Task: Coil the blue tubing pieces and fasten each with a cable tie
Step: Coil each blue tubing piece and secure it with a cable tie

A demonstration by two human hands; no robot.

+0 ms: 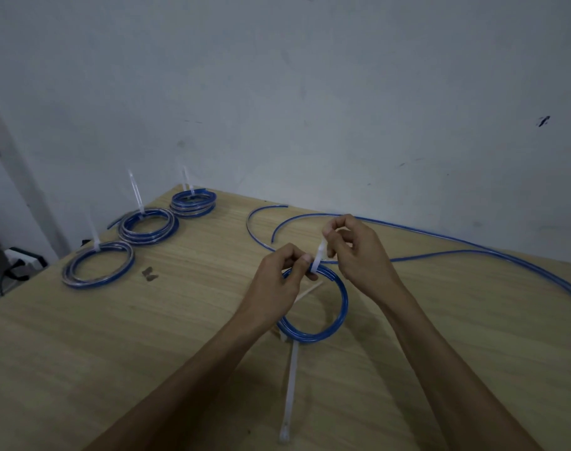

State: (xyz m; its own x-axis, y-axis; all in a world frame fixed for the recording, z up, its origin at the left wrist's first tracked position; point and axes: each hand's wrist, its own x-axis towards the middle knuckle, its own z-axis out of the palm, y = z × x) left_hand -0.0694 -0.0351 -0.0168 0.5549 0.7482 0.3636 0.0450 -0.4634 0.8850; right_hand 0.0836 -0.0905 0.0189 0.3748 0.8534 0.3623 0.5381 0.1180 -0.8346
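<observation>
1. The left hand (pixel 279 281) pinches the top of a blue tubing coil (pixel 338 307) at the spot where a white cable tie (pixel 320 257) wraps it, fingers curled round the tubing.
2. The right hand (pixel 355 252) pinches the free tail of that tie between thumb and fingertips, just up toward 1 o'clock from the left hand.
3. The coil sits near the middle of the wooden table (pixel 115 336) — its lower arc appears to rest on the surface.
4. A second cable tie (pixel 290 385) lies flat at 6 o'clock from the coil, touching its lower rim.
5. Three tied coils (pixel 147 226) stand in a row at 10 o'clock, tie tails pointing upward.
6. Loose blue tubing (pixel 440 237) curves across the table from 12 to 3 o'clock — not yet coiled.
7. A dark stain (pixel 149 274) marks the table at 9 o'clock.
</observation>
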